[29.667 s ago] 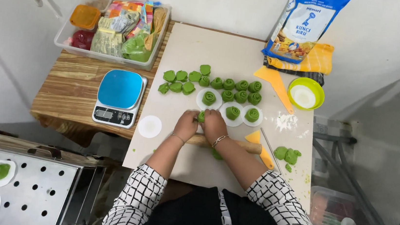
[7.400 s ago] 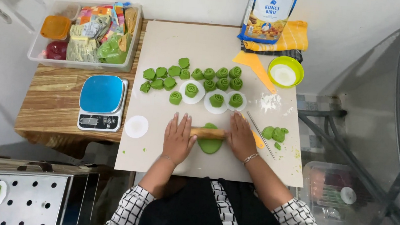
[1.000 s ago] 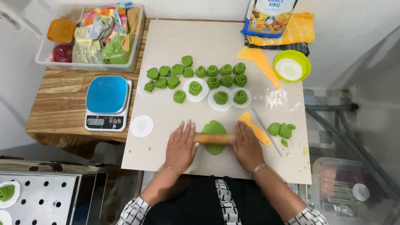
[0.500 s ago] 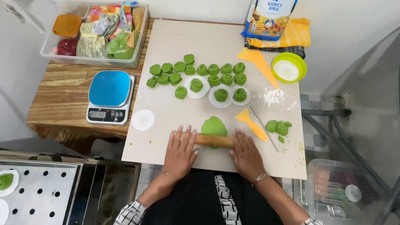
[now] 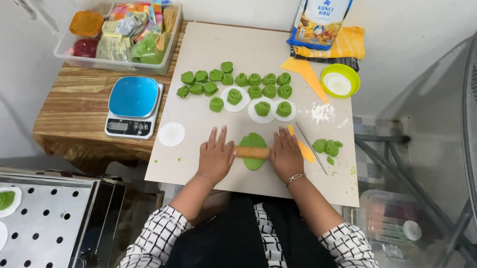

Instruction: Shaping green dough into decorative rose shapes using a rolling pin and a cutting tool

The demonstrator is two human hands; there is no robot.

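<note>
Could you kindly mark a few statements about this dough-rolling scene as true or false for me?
1. Both hands, left hand and right hand, rest flat on the rolling pin. True.
2. The green dough under the pin lies on the wooden table. False: it lies on the beige board.
3. The scale has a blue top. True.
4. The small bowl is red. False: it is yellow-green, with white powder inside.

black-and-white checked sleeves pushed up, a black apron — thin bracelet at each wrist.
</note>
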